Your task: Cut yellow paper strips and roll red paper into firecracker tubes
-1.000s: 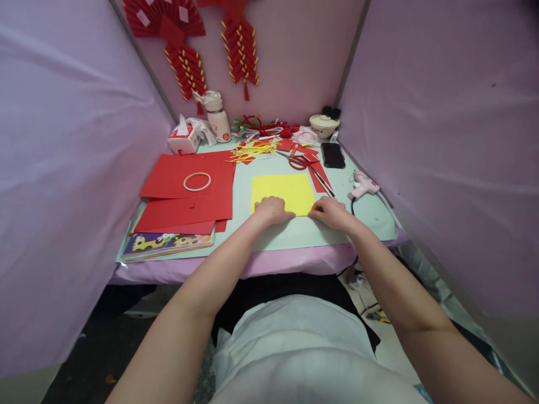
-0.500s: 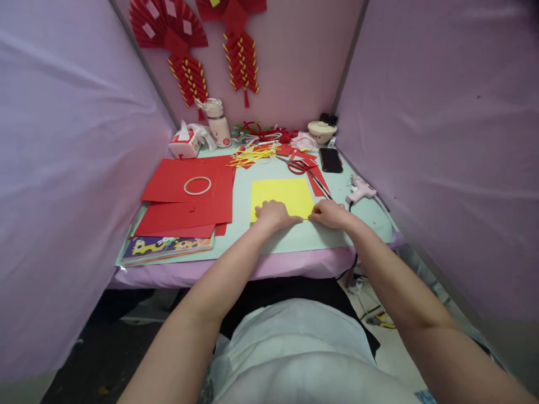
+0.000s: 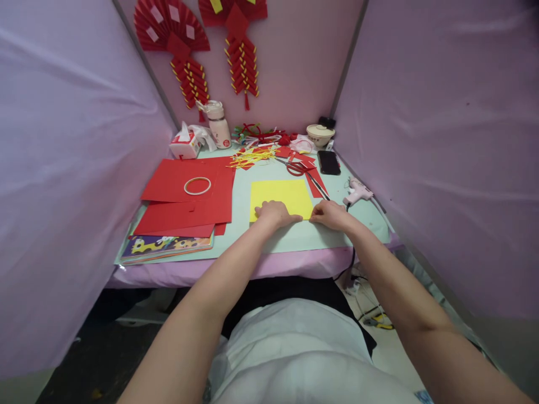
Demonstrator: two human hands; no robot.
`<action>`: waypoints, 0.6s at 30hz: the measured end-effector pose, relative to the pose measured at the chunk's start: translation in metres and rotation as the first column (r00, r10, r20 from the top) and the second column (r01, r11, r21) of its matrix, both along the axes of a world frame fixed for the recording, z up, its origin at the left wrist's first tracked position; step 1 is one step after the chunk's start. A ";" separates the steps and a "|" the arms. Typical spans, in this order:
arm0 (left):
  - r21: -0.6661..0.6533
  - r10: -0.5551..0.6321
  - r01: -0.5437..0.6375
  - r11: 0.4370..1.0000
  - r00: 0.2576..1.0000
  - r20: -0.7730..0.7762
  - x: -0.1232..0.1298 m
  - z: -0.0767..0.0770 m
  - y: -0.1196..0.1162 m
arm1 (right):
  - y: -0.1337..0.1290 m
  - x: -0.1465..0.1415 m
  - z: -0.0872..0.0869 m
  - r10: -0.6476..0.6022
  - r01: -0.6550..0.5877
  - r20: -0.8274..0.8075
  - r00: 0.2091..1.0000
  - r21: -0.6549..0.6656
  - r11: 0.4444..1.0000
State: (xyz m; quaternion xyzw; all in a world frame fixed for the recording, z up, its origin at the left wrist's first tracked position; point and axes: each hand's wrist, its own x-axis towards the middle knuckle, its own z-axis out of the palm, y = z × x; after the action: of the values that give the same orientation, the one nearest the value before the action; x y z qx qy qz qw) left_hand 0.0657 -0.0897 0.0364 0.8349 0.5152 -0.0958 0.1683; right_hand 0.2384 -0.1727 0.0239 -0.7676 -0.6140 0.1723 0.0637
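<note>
A square sheet of yellow paper (image 3: pixel 281 192) lies flat on the pale green table top. My left hand (image 3: pixel 274 213) rests on its lower part, fingers spread and the thumb stretched right along the near edge. At the sheet's lower right corner, my right hand (image 3: pixel 329 215) is closed, with thumb and fingertips pinching the paper's near edge. Just beyond that hand lies a slim black-and-silver tool (image 3: pixel 318 186), and farther back is a pair of red-handled scissors (image 3: pixel 297 169).
Red paper sheets (image 3: pixel 181 179) with a tape roll (image 3: pixel 197 186) on top lie left, over a patterned book (image 3: pixel 168 245). A glue gun (image 3: pixel 357 192) and a phone (image 3: pixel 329 163) are on the right. Yellow strips (image 3: pixel 252 157), a bottle (image 3: pixel 219 126) and a lidded bowl (image 3: pixel 320 134) stand behind.
My right hand has shifted very slightly to the right along the yellow paper's near edge. The left hand stays in place on the sheet. The view has tilted a little.
</note>
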 end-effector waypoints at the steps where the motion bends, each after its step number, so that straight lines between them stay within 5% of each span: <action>1: -0.003 0.002 -0.002 1.000 1.000 -0.001 0.000 0.000 0.000 | 0.000 0.000 0.000 -0.007 0.007 -0.003 1.000 -0.005 1.000; 18: -0.040 0.043 -0.047 0.998 0.995 -0.090 0.007 -0.005 0.008 | 0.015 -0.005 0.026 -0.037 0.045 0.035 0.999 -0.259 0.965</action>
State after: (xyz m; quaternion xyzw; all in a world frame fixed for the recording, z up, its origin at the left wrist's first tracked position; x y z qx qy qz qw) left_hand 0.0727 -0.0817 0.0319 0.8142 0.5389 -0.1400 0.1646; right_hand 0.2332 -0.1582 0.0500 -0.7845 -0.5710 0.2381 -0.0431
